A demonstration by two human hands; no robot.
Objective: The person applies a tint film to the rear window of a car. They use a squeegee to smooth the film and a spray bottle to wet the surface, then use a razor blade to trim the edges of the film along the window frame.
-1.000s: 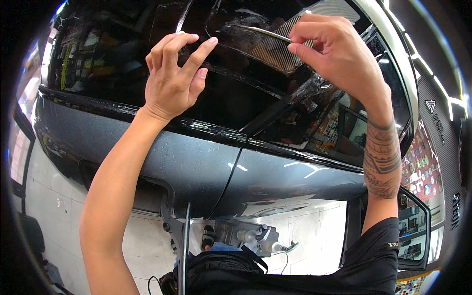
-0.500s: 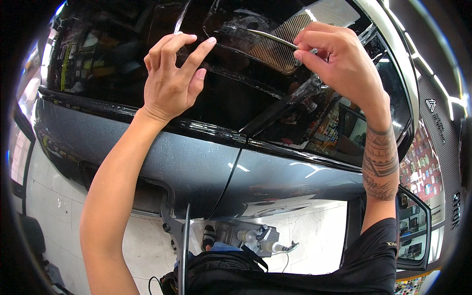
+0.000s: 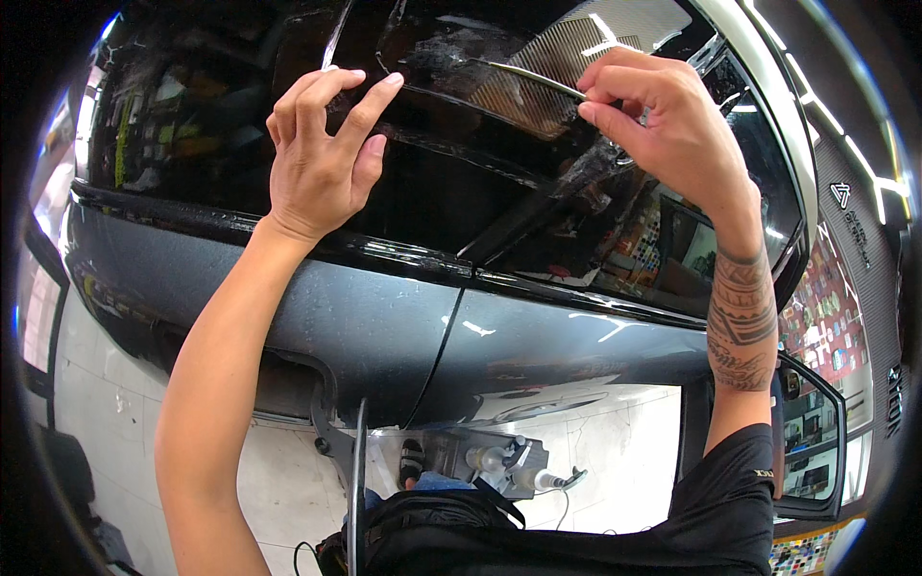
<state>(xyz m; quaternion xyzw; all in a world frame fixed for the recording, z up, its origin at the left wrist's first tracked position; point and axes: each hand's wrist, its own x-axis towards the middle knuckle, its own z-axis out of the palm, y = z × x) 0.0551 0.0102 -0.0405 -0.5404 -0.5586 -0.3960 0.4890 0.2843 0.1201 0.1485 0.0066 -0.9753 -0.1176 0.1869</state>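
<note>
My left hand [image 3: 322, 158] is at the wet, glossy black upper side of a grey car [image 3: 567, 331], fingers spread and slightly bent. Its fingertips are at the dark surface; whether they press on it I cannot tell. Nothing shows in its grip. To the right, my right hand [image 3: 663, 125] pinches a thin, slightly curved strip [image 3: 528, 75] between thumb and forefinger. The strip's far end reaches left toward a wrinkled, wet patch [image 3: 442, 53]. Whether it is film or a slim tool is unclear. Another bright narrow line [image 3: 338, 34] runs up from my left fingers.
Beneath the black area runs a trim strip [image 3: 403, 254], above the grey door panels. An open door handle area [image 3: 288, 384] and a metal bar [image 3: 361, 451] are below. On the floor, a low dark stand [image 3: 442, 456] holds spray bottles [image 3: 533, 478]. A mirror-like frame [image 3: 812, 432] stands right.
My left hand has shifted slightly left, together with a small shift of the view. The right hand keeps its pinch on the strip, almost in place.
</note>
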